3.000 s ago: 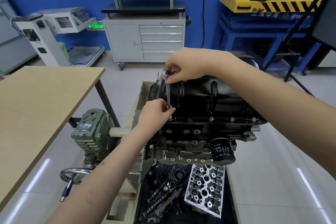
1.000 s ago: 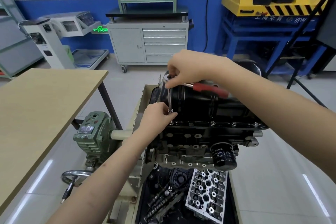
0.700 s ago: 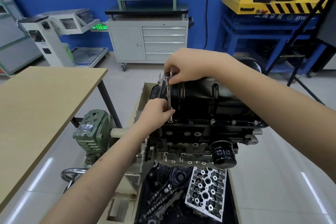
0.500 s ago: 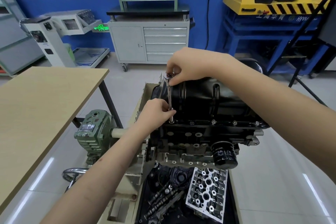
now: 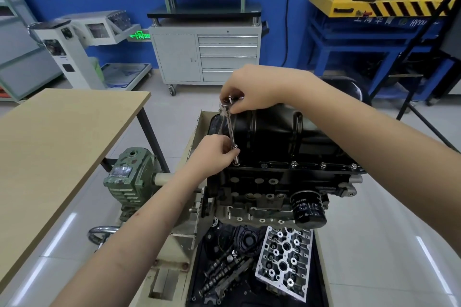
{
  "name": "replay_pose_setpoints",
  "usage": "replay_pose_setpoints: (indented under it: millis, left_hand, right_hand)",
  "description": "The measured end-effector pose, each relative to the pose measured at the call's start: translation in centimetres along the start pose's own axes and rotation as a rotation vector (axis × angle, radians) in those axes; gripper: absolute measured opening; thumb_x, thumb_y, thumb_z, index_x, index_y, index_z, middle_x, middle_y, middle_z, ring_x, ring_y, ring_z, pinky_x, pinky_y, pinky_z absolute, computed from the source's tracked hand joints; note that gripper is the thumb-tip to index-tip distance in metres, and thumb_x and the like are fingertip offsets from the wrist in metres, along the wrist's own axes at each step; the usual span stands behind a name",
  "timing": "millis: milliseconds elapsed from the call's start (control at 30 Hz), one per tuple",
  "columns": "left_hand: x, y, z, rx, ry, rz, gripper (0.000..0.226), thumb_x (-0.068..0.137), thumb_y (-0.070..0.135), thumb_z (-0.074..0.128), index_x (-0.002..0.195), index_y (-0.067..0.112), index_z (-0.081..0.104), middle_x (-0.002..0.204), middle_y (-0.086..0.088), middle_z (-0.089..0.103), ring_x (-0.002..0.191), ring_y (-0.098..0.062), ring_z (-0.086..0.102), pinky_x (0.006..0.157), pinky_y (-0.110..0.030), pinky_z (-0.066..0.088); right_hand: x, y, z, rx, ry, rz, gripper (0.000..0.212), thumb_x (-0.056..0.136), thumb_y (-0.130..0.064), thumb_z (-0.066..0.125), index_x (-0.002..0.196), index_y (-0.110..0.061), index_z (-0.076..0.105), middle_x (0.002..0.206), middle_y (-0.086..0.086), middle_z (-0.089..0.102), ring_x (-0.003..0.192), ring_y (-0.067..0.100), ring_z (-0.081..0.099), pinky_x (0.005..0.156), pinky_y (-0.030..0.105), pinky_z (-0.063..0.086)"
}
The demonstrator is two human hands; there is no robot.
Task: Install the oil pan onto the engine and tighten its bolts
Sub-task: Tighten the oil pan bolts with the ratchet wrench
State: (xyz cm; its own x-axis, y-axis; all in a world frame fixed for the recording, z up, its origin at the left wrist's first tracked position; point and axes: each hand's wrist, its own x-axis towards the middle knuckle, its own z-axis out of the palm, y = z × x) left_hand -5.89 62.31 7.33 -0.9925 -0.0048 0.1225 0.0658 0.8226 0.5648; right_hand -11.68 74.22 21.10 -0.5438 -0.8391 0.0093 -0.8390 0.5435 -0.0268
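Observation:
The black oil pan (image 5: 274, 137) sits on top of the upturned engine (image 5: 262, 187), which is mounted on a stand. Several bolts (image 5: 294, 163) stand along the pan's near flange. A chrome ratchet with a long extension (image 5: 231, 132) stands nearly upright on the bolt at the flange's left corner. My right hand (image 5: 249, 92) grips the ratchet head at the top; the handle is hidden under the hand. My left hand (image 5: 214, 154) pinches the lower end of the extension just above the socket.
A black oil filter (image 5: 308, 209) sticks out of the engine's near side. Below lie a cylinder head (image 5: 284, 259) and camshafts (image 5: 222, 269) in a tray. A wooden table (image 5: 57, 147) stands at left, a green gearbox with handwheel (image 5: 129, 177) beside it, a grey tool cabinet (image 5: 204, 52) behind.
The ratchet's red handle swung out to the right a second ago and is back under my right hand now. Both hands stay on the same corner bolt.

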Motion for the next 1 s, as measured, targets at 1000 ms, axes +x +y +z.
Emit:
replay_pose_setpoints:
  millis: [1000]
  left_hand:
    - [0.2,0.6,1.1,0.051,0.051,-0.073,0.030,0.090,0.027,0.056,0.086,-0.002,0.063,0.084,-0.014,0.067,0.083,-0.027,0.059,0.071,-0.033,0.048]
  right_hand:
    - [0.0,-0.1,0.9,-0.089,0.037,0.165,0.031,0.085,-0.038,0.056,0.086,-0.007,0.058,0.075,0.004,0.055,0.072,0.023,0.050,0.054,0.027,0.033]
